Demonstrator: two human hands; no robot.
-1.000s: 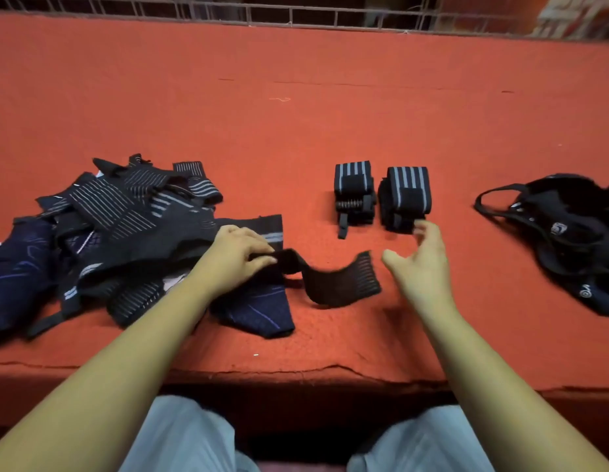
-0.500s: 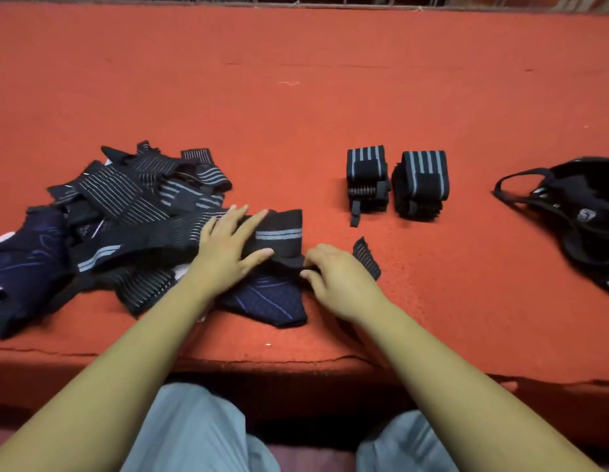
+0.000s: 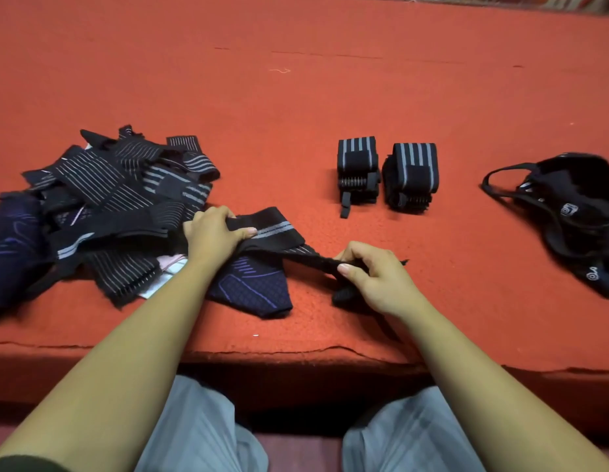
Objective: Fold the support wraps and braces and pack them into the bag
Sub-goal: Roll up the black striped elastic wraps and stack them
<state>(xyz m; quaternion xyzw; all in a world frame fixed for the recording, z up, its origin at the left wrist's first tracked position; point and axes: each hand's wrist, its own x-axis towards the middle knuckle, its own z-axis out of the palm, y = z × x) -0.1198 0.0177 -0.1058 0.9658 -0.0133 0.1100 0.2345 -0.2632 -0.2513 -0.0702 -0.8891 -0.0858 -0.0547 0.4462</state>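
A black wrap with grey stripes (image 3: pixel 279 231) lies in front of me, its strap stretched toward the right. My left hand (image 3: pixel 212 233) presses on and grips its left end. My right hand (image 3: pixel 371 277) pinches the strap's other end, pulled taut. A heap of unfolded black and navy wraps (image 3: pixel 102 195) lies at the left. A navy brace (image 3: pixel 255 287) lies under the strap. Two rolled striped wraps (image 3: pixel 357 165) (image 3: pixel 413 168) stand side by side behind my hands. The black bag (image 3: pixel 568 212) lies open at the far right.
Everything rests on a red felt-covered table (image 3: pixel 296 97), whose front edge (image 3: pixel 296 352) runs just before my knees. A metal rail shows at the far top right.
My right hand came back from the rolled wraps, took the strap's end and pulled it out to the right. My left hand closed on the wrap's other end.
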